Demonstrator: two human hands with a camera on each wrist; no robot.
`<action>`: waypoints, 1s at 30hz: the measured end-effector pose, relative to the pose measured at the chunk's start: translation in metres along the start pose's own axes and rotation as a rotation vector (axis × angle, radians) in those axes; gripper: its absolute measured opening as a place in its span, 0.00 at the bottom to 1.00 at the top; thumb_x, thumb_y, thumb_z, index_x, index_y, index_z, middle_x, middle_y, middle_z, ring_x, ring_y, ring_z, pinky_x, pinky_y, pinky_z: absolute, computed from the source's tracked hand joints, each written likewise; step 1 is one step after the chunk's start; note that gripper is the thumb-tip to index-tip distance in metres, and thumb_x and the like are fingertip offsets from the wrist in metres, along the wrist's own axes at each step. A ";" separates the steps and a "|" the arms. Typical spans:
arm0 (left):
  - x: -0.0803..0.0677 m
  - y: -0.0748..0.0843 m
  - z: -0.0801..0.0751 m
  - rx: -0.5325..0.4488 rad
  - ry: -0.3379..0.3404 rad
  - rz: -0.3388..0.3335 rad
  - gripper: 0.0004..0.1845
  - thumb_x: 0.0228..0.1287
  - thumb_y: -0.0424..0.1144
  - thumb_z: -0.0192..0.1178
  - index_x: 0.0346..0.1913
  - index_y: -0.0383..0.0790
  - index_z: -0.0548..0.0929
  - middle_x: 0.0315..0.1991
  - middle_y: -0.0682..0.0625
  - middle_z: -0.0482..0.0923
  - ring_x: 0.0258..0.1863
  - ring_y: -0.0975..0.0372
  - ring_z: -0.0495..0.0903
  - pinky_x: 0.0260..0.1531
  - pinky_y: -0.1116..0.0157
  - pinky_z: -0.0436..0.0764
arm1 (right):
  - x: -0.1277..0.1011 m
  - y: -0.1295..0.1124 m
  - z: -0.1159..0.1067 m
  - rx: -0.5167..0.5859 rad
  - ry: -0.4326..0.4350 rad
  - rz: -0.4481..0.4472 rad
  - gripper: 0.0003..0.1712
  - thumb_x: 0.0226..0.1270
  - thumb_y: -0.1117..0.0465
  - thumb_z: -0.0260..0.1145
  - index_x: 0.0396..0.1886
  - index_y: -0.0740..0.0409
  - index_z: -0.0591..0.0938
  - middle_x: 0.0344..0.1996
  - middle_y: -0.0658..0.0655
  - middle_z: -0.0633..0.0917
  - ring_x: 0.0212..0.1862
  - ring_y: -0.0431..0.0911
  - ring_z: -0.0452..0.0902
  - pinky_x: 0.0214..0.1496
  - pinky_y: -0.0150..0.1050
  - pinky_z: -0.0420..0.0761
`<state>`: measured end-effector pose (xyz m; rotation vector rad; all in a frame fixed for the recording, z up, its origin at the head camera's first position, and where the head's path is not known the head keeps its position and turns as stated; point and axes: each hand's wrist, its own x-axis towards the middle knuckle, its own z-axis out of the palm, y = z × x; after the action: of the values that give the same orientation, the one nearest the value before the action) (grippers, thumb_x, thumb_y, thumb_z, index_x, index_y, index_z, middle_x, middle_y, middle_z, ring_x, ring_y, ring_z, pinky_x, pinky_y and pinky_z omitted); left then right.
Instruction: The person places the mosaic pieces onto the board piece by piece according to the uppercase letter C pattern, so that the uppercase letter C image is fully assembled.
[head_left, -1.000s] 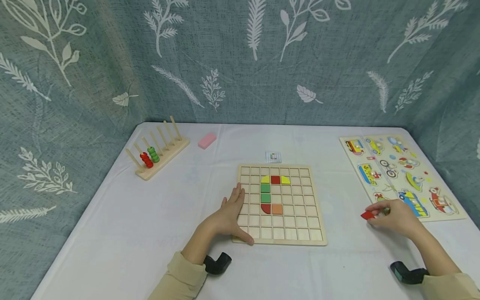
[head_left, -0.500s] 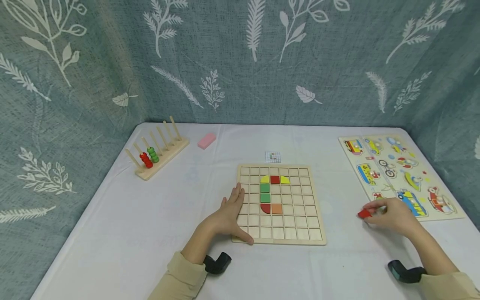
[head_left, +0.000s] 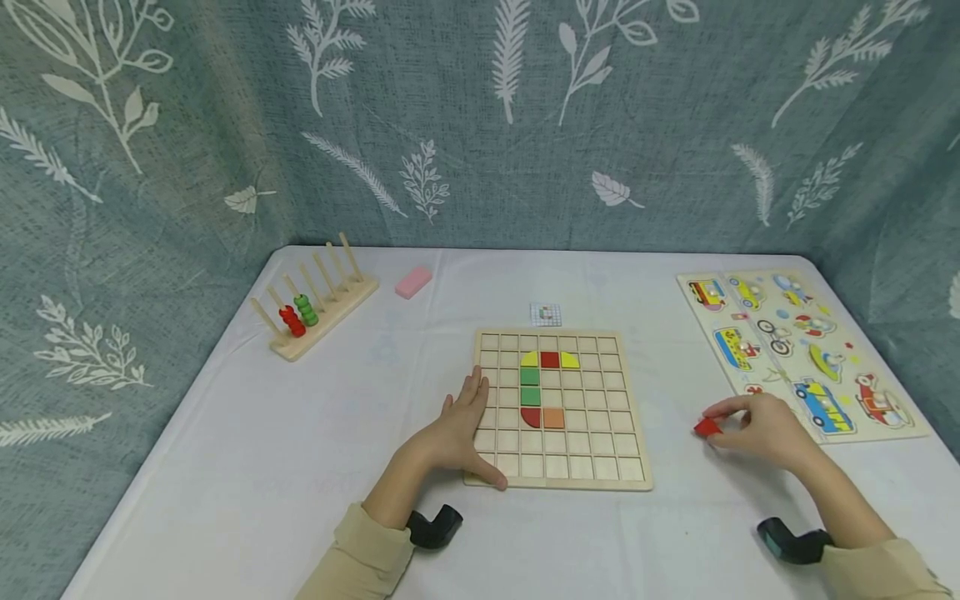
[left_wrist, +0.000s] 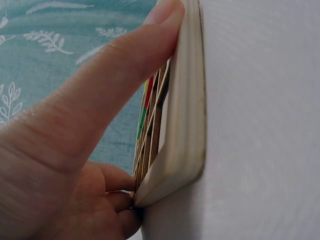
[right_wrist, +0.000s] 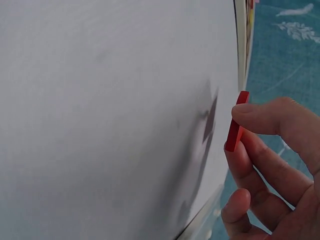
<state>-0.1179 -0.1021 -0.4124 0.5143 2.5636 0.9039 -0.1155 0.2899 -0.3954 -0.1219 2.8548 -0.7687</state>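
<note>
A wooden grid board [head_left: 562, 483] lies at the table's middle, with yellow, red, green and orange tiles [head_left: 542, 387] set in its cells. My left hand [head_left: 455, 433] rests on the board's left edge, fingers straight, thumb along the front rim; the left wrist view shows the thumb [left_wrist: 130, 60] against the board's edge [left_wrist: 185, 115]. My right hand [head_left: 753, 429] pinches a small flat red tile [head_left: 706, 427] just above the cloth, right of the board. The right wrist view shows the red tile [right_wrist: 237, 122] edge-on between thumb and fingers.
A vehicle peg puzzle [head_left: 795, 350] lies at the right edge. A wooden peg rack [head_left: 318, 312] with red and green rings stands at the back left, a pink block [head_left: 414, 282] beside it. A small pattern card [head_left: 546, 314] lies behind the board. A leaf-print curtain surrounds the white table.
My right hand has carried the red tile leftward, away from the vehicle puzzle and toward the grid board. The left hand has stayed put on the board.
</note>
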 end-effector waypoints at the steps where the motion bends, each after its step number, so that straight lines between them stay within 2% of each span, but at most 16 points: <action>1: 0.000 0.000 0.000 0.001 0.000 0.000 0.73 0.23 0.50 0.80 0.69 0.26 0.41 0.71 0.39 0.28 0.70 0.52 0.31 0.66 0.50 0.38 | 0.000 -0.002 0.001 -0.002 0.003 0.000 0.17 0.44 0.62 0.73 0.37 0.63 0.84 0.30 0.56 0.80 0.32 0.49 0.65 0.25 0.37 0.65; 9: 0.000 0.000 0.000 -0.001 -0.003 -0.003 0.73 0.23 0.50 0.80 0.69 0.27 0.40 0.71 0.39 0.28 0.70 0.53 0.31 0.66 0.50 0.38 | 0.003 -0.019 0.006 -0.004 -0.003 -0.004 0.17 0.43 0.62 0.73 0.37 0.62 0.85 0.28 0.54 0.80 0.28 0.47 0.64 0.23 0.36 0.62; 18: -0.001 -0.001 0.000 -0.004 -0.003 0.003 0.73 0.23 0.50 0.80 0.69 0.27 0.41 0.71 0.40 0.28 0.70 0.54 0.30 0.66 0.51 0.37 | 0.008 -0.034 0.015 0.019 -0.021 -0.039 0.16 0.42 0.63 0.72 0.37 0.60 0.85 0.29 0.53 0.81 0.27 0.46 0.64 0.23 0.35 0.63; 30: 0.001 -0.001 0.001 0.014 0.002 -0.007 0.74 0.22 0.51 0.80 0.69 0.27 0.41 0.71 0.40 0.28 0.70 0.53 0.31 0.66 0.51 0.38 | 0.015 -0.051 0.025 0.050 -0.029 -0.115 0.16 0.40 0.66 0.72 0.35 0.59 0.85 0.27 0.51 0.81 0.23 0.44 0.63 0.21 0.33 0.62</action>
<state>-0.1181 -0.1019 -0.4138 0.5079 2.5732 0.8854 -0.1242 0.2322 -0.3930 -0.2906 2.8187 -0.8518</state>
